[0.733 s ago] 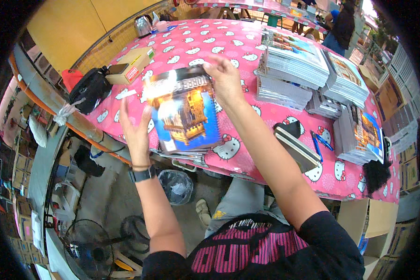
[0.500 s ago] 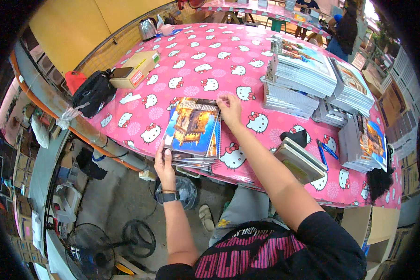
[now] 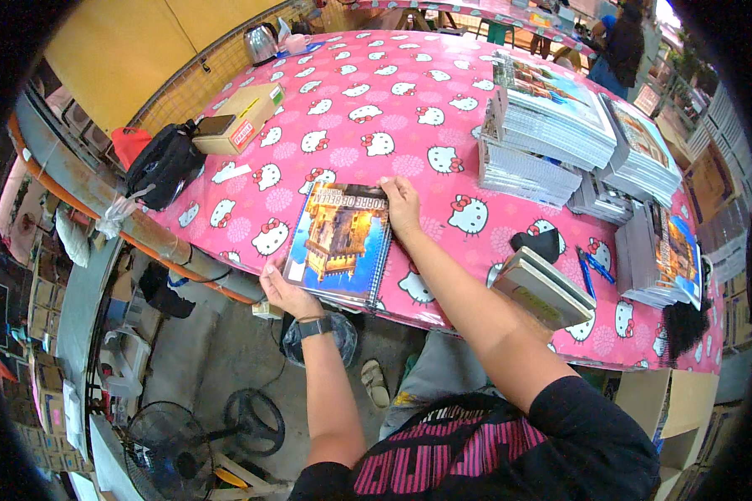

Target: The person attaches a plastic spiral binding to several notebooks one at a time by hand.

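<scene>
Okay, so that spiral book [image 3: 338, 238] was up in the air a moment ago; now it's flat near the table's [image 3: 430, 196] front edge, lined up on the pile [image 3: 347, 300], so I'd call the stacking bit pretty much done. Left hand [image 3: 291, 294] has bent fingers at its lower left corner, right hand [image 3: 401, 204] fingertips at the upper right; can't tell if either's pinching. Pink tabletop separates it from the taller stacks [image 3: 551, 125].
</scene>
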`<state>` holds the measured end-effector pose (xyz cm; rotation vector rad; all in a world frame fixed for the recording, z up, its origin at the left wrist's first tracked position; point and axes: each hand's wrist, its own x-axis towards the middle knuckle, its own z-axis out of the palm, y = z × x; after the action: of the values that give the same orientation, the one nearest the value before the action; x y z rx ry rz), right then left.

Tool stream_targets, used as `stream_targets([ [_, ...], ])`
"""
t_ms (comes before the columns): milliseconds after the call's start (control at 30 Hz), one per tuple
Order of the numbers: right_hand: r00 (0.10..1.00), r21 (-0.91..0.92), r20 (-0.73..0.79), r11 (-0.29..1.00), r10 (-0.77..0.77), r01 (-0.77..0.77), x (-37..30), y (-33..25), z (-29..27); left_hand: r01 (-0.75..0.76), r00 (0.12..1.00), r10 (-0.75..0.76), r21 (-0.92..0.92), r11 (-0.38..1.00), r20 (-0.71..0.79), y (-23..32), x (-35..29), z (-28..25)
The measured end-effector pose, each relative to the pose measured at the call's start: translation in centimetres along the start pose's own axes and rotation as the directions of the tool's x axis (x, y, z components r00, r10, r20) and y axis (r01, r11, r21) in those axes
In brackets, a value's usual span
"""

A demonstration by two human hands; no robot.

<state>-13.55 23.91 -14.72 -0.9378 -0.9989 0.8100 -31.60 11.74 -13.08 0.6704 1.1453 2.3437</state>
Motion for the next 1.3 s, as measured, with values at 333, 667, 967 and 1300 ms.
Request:
stream_targets([
  [333,0.997,0.049,0.015,0.996,0.077,-0.077,-0.1,-0.8,0.4,0.107,0.990,-0.113,0.074,0.991,0.081,-0.9,1.9,-0.3],
  [667,0.999,-0.132,-0.030,0.990,0.039,-0.043,-1.0,-1.9,1.0,0.015,1.000,-0.011,0.183,0.983,-0.020,-0.8,1.7,0.4],
  [967,0.995,0.125,0.086,0.990,0.055,-0.066,-0.6,-0.1,-0.1,0.164,0.977,-0.176,0.104,0.981,0.118,-0.7,1.9,0.3],
  [1300,0.998,0.055,0.019,0.997,0.060,-0.061,-0.5,-1.1,0.6,-0.005,0.983,-0.037,0.231,0.973,0.178,-2.0,2.6,-0.8],
])
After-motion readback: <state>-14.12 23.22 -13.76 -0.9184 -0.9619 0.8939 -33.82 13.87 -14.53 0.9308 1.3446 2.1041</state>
